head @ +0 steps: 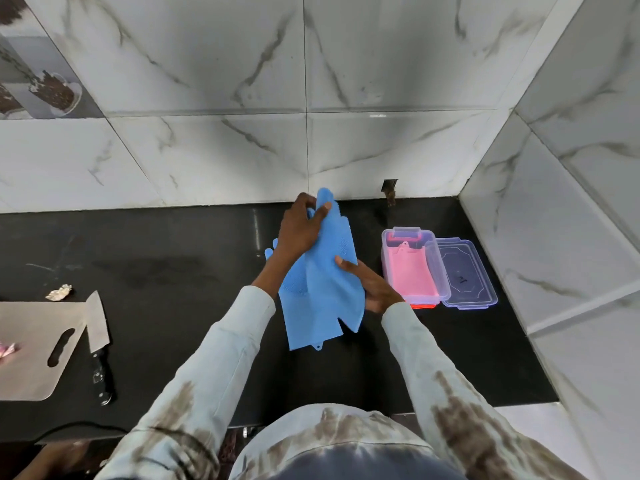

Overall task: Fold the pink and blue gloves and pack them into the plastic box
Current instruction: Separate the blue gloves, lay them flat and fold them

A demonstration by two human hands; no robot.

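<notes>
The blue gloves (320, 292) are held up above the black counter (173, 265), cuffs hanging toward me. My left hand (300, 230) grips their finger end at the top. My right hand (372, 284) holds their right edge lower down, thumb on the front. A few blue fingertips poke out left of my left wrist. The clear plastic box (436, 268) stands open on the counter to the right of my right hand, with the pink gloves (410, 271) lying folded inside it.
The box's clear lid (467, 275) lies flat just right of the box, near the tiled side wall. At the left are a cutting board (31, 344), a cleaver (98, 337) and a crumpled scrap (59, 292). A tiled wall backs the counter.
</notes>
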